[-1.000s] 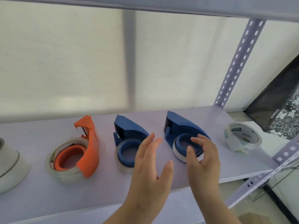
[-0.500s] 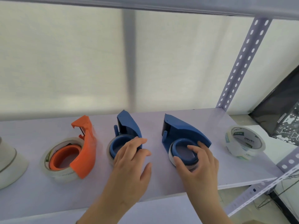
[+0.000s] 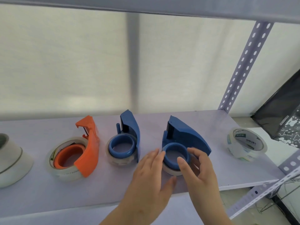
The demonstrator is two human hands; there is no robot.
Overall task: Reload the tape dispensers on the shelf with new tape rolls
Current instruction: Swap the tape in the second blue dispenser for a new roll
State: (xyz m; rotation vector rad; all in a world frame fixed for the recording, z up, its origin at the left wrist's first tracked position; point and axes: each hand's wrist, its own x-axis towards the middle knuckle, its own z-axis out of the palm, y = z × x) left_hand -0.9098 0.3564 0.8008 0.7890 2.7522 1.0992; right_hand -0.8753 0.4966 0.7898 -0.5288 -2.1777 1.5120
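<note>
Pale lavender shelf board (image 3: 186,120) on a perforated steel upright (image 3: 243,65), white blind behind. Five items lie in a row along it.

Far left: large white tape roll (image 3: 11,161), partly cut off by the frame edge. Next, orange dispenser (image 3: 87,148) lying on its side, clear roll around its orange hub. Middle: blue dispenser (image 3: 129,133), also on its side, clear tape around the blue hub. Right of that, second blue dispenser (image 3: 186,137), its hub ring (image 3: 176,154) raised over a thin whitish roll (image 3: 170,171) near the shelf's front edge. Well apart at the far right, a loose clear tape roll (image 3: 245,146) with printed core, tilted on its edge (not mounted on anything).

Left hand (image 3: 149,181): fingers spread, tips touching the left side of the hub ring and the roll beneath, thumb near the roll's front. Not closed around it.

Right hand (image 3: 198,169): thumb on the near rim of the ring, fingers curled to its right side against the dispenser body. A loose pinch on the ring and roll; how firm, I cannot tell.

Both forearms enter from the near bottom edge.
</note>
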